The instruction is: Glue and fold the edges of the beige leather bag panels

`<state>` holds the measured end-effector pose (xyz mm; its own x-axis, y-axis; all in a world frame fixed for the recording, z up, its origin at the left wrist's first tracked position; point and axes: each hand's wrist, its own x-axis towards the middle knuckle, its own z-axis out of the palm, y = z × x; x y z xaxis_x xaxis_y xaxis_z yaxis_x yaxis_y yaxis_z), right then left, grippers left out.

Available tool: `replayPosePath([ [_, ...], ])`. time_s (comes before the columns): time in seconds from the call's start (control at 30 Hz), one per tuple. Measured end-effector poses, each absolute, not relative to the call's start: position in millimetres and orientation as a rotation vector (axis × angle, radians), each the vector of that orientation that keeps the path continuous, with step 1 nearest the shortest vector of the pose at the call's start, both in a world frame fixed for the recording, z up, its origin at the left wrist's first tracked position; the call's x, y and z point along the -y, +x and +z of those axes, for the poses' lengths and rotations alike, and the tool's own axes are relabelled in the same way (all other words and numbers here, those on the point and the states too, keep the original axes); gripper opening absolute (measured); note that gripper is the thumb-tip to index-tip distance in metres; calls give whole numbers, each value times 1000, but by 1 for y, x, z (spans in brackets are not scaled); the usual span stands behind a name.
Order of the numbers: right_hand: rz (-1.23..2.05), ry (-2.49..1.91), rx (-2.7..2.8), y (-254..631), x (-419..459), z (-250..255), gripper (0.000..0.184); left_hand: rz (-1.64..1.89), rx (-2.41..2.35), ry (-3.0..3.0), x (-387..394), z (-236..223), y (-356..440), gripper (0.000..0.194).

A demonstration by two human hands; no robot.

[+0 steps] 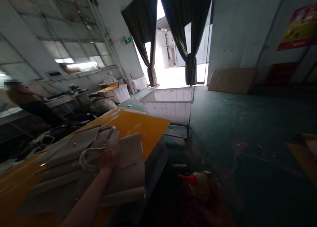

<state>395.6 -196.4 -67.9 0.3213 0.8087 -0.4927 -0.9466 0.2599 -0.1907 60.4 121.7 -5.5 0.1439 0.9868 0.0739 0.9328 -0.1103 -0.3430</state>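
Note:
Beige handbag pieces (128, 157) lie in an overlapping pile on the near table, with a pale looped handle (85, 159) and small gold-coloured fittings. My left hand (108, 159) rests on the pile beside this handle, its fingers curled in on a handbag; the fingertips are blurred. Low at the right, away from the table, my right hand (215, 204) is wrapped round a whitish squeeze bottle (201, 185) with a red pointed nozzle (188, 179), which points left. Shadow hides much of that hand.
The bags lie on a yellow tabletop (138, 121). Beyond its far corner stands a white tub (168, 110) on a metal frame. A person (27, 96) is at a bench on the left. Dark curtains (190, 68) hang at the doorway; a board (232, 81) leans against the wall.

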Motion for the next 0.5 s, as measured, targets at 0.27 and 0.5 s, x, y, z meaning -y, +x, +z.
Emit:
replayPosePath([
  [0.27, 1250, -430, -440, 401, 187, -85, 60, 263, 1810, -2223, -103, -20, 47, 59],
  [0.5, 1245, -454, -330, 410, 182, -92, 44, -311, 2017, -2500, -154, 51, 67, 57],
])
